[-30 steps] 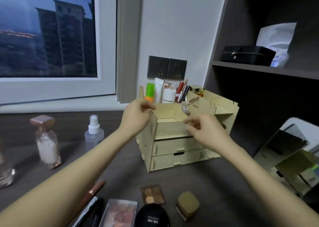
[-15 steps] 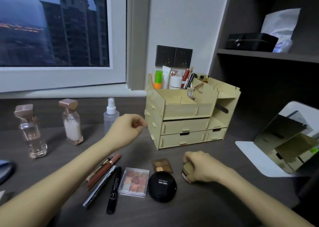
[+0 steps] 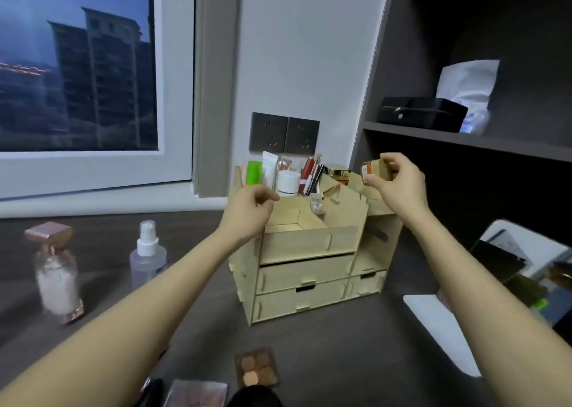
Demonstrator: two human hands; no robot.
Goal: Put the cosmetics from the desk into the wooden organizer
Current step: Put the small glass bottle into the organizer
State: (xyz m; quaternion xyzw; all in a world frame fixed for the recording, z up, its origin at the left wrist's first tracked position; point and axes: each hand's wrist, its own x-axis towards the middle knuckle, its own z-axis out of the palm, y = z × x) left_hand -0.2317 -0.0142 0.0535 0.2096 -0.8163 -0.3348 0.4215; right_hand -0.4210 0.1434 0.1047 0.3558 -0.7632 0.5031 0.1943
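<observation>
The pale wooden organizer [image 3: 306, 273] stands in the middle of the dark desk, its back slots filled with tubes, lipsticks and a white jar. My right hand [image 3: 400, 187] holds a small gold-brown jar [image 3: 376, 171] above the organizer's upper right compartment. My left hand [image 3: 250, 210] rests loosely curled at the organizer's top left edge, with nothing visible in it. On the desk near me lie a brown eyeshadow palette [image 3: 257, 371], a pink palette [image 3: 198, 394] and a black round compact [image 3: 255, 397], cut off by the frame edge.
A perfume bottle [image 3: 55, 270] with a rose-gold cap and a clear spray bottle [image 3: 148, 255] stand on the left. A tilted mirror [image 3: 510, 270] on a white base sits at the right. A shelf [image 3: 464, 137] holds a black box above.
My right hand picked the gold-brown jar off the desk and lifted it up over the organizer's right side. My left hand rose from the desk to the organizer's top left edge.
</observation>
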